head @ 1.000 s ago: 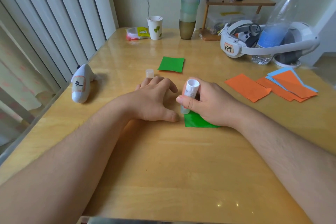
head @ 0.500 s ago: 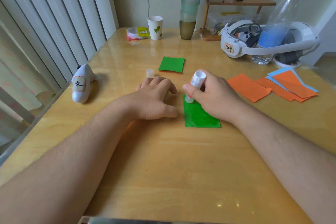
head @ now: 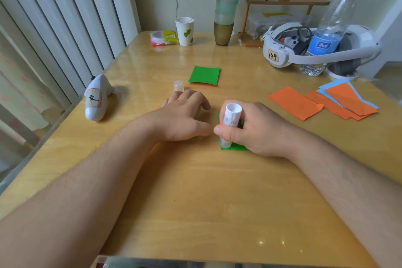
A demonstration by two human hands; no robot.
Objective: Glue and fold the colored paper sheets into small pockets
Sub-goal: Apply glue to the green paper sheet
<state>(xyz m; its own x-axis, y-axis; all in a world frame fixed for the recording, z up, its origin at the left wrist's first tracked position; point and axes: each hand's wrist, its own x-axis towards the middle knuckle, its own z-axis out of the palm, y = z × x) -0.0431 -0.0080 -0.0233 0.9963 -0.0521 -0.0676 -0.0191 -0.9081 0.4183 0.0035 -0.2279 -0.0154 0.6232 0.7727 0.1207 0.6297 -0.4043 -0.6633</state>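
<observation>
Head view: right hand (head: 258, 130) gripping glue stick (head: 230, 124) has slid back down green sheet (head: 236, 147); left hand (head: 183, 116) stays flat, fingers relaxed.

Green sheet (head: 235, 147) flat, mostly hidden under hand w/ glue stick (head: 230, 125) upright on it; 2nd green sheet (head: 204, 74) farther; orange sheets (head: 295, 105) right.

Green sheet (head: 236, 147) mostly under r. hand (head: 258, 130)

From your seat at the wooden table (head: 195, 202): paper cup (head: 184, 31) at far edge; snack packet (head: 163, 38) just left of cup; stacked tumblers (head: 225, 6) right of cup; headset (head: 304, 50), water bottle (head: 330, 26) further right; white controller (head: 96, 97) near left edge.
</observation>
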